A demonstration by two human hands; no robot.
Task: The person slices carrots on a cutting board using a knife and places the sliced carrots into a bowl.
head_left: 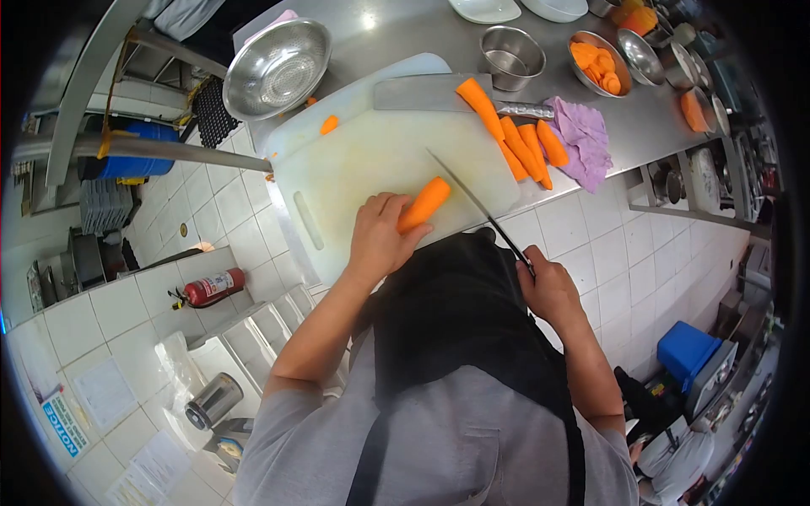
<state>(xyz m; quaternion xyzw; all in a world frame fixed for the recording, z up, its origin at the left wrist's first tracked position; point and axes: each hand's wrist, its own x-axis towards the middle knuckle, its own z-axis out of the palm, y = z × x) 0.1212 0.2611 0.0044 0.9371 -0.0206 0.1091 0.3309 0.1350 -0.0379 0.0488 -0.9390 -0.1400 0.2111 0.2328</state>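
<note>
Steel counter (380, 29) bears white cutting board (337, 169). Knife (472, 199) angled, blade tip over board; right hand (547, 285) closed on handle. Hands apart. Left hand (381, 234) clamped around carrot (428, 203), over board's near side.

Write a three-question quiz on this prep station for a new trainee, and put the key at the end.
1. What does the left hand hold, and what does the right hand hold?
2. True or false: the bowl of carrot slices stands on the cutting board.
3. Fill the gap: a crumpled purple ____ lies beside the loose carrots grouped at the right end of the cutting board.

Key:
1. Left, a carrot; right, a knife.
2. False; the bowl stands on the steel counter.
3. Cloth.
</note>
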